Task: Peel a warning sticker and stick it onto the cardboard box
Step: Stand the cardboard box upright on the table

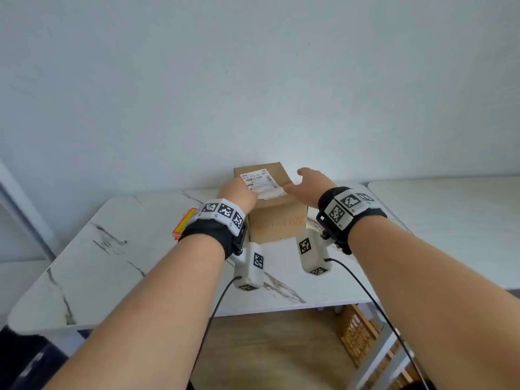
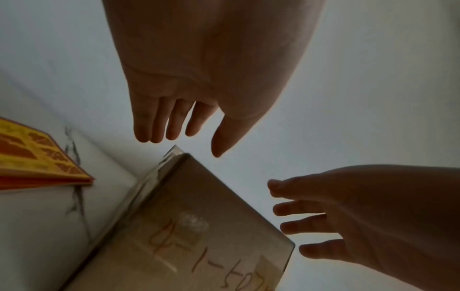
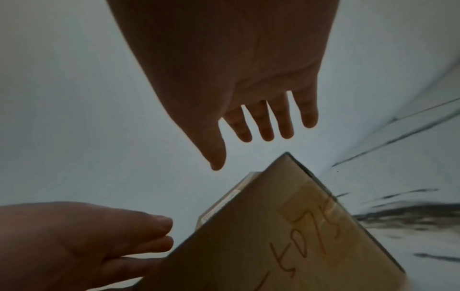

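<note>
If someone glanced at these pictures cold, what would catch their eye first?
Probably the two open hands, left hand and right hand, hovering over the cardboard box in the middle of the marble table. Next, the white shipping label on the box top, and the red and yellow stickers lying left of the box, mostly hidden behind the left wrist.
</note>
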Demonstrator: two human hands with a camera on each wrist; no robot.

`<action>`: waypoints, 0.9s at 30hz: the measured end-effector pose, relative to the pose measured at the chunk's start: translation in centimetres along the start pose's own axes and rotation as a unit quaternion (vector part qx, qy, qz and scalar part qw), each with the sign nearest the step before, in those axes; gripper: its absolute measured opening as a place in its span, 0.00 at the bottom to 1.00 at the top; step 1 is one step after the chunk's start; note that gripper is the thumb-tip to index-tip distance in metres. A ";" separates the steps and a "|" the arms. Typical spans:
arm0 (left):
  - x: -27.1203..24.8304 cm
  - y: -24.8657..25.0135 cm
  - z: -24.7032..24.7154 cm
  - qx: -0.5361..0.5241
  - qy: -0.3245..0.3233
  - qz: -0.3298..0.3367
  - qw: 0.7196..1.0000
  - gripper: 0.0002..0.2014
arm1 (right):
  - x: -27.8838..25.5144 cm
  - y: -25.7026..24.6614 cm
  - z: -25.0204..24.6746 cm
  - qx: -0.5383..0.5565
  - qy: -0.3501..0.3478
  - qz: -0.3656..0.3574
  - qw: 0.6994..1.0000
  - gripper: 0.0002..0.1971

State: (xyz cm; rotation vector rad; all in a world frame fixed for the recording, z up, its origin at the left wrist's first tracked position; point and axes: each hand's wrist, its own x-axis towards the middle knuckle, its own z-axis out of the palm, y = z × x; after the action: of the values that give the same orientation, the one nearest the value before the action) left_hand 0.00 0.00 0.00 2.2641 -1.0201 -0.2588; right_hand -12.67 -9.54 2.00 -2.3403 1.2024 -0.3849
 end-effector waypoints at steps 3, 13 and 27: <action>0.2 -0.7 0.9 -0.025 -0.012 -0.036 0.999 0.18 | 0.9 0.3 0.7 -0.008 -0.041 0.024 0.999 0.27; 2.8 -2.6 1.9 -0.061 -0.065 -0.083 0.993 0.22 | 4.3 0.7 3.1 -0.011 -0.068 0.052 0.996 0.16; 2.4 -1.9 1.8 -0.106 0.123 -0.014 0.987 0.15 | 3.0 1.0 4.4 0.114 0.087 0.034 0.989 0.27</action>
State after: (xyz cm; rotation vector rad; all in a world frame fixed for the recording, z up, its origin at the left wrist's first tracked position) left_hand 2.01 -1.69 -2.38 2.0585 -0.7929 -0.0906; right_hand -9.65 -11.26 -2.18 -2.0980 1.2422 -0.6766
